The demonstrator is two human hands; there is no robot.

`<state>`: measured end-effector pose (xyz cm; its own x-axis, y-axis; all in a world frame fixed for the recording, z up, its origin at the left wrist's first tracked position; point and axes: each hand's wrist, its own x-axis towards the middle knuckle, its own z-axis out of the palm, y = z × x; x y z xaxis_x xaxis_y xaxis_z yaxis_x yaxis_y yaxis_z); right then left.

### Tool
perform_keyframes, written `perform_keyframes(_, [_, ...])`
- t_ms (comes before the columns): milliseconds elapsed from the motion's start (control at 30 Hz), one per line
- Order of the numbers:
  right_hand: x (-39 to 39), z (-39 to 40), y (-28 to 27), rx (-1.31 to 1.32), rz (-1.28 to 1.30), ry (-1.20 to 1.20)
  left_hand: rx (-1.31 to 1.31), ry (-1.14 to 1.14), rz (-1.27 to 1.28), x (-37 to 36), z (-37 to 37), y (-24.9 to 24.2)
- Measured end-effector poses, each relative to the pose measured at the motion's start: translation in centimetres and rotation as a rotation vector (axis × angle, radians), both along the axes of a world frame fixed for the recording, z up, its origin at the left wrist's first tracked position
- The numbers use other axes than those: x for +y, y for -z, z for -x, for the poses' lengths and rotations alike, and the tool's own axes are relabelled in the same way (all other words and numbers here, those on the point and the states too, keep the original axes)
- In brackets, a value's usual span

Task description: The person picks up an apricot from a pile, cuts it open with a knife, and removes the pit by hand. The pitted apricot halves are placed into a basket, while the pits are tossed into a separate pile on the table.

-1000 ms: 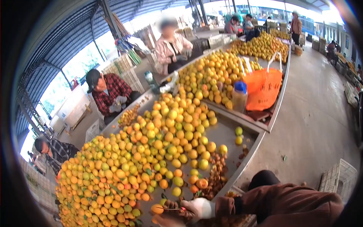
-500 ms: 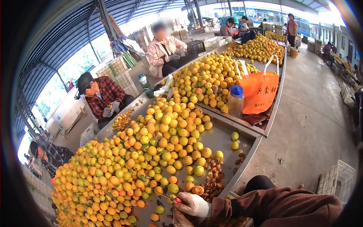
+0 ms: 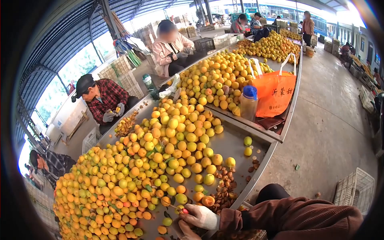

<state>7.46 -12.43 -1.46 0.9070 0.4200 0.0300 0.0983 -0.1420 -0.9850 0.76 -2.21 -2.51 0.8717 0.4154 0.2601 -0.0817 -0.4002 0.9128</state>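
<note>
My right hand (image 3: 200,217), in a pale glove under a brown ribbed sleeve, is closed around a slim red-handled tool (image 3: 185,211). A thin shaft seems to run from it toward the heap, but its tip is hard to make out. Just below, my left hand (image 3: 187,232) shows only in part; the frame's lower edge cuts it off and its grip is hidden. Both hands are over the near edge of a heap of apricots (image 3: 132,176). A split orange apricot (image 3: 208,201) and brown pits (image 3: 226,186) lie beside the right hand.
The metal table (image 3: 236,140) has a raised rim. Beyond a divider stand an orange bag (image 3: 276,94), a blue-lidded jar (image 3: 249,104) and more apricots. Co-workers sit along the far side, one in a red plaid shirt (image 3: 108,98). A plastic crate (image 3: 356,190) stands on the floor at right.
The view has shifted slightly. My hands stay at the near edge of the heap, the right still gripping the red-handled tool. The plaid-shirted co-worker's head has turned a little.
</note>
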Motion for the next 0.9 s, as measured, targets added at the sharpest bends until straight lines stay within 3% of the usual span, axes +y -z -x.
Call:
perform_keyframes(200, [0.5,-0.1,0.4,-0.038,-0.018,0.087,0.011,-0.014,0.058,-0.4,-0.3,0.3])
perform_keyframes(400, [1.1,0.7,-0.2,-0.089,0.022,0.232,-0.03,-0.125,-0.555,-0.3,-1.4,2.1])
perform_keyframes(533, [0.5,0.9,-2.2,-0.277,0.131,0.197,-0.071,-0.089,-0.348,-1.1,-1.3,-0.1])
perform_keyframes(567, [0.5,0.9,-1.8,-0.325,0.177,0.174,-0.019,-0.038,-0.51,0.2,-1.3,3.1])
perform_keyframes(667, [0.1,0.9,-0.8,-0.443,0.228,0.107,0.254,0.122,1.416,1.6,-1.3,6.7])
perform_keyframes(767, [-0.4,1.5,-1.0,-0.555,0.339,-0.004,0.387,0.178,1.445,3.5,-0.1,10.2])
perform_keyframes(800, [-0.3,1.5,-1.2,-0.558,0.335,-0.021,0.374,0.164,1.449,3.3,0.8,8.5])
perform_keyframes(867, [-0.3,1.8,-1.4,-0.664,0.203,-0.015,0.191,0.407,0.346,1.9,2.3,3.1])
perform_keyframes(900, [-0.3,1.9,-1.1,-0.672,0.166,0.009,0.463,0.154,1.176,1.7,1.6,2.4])
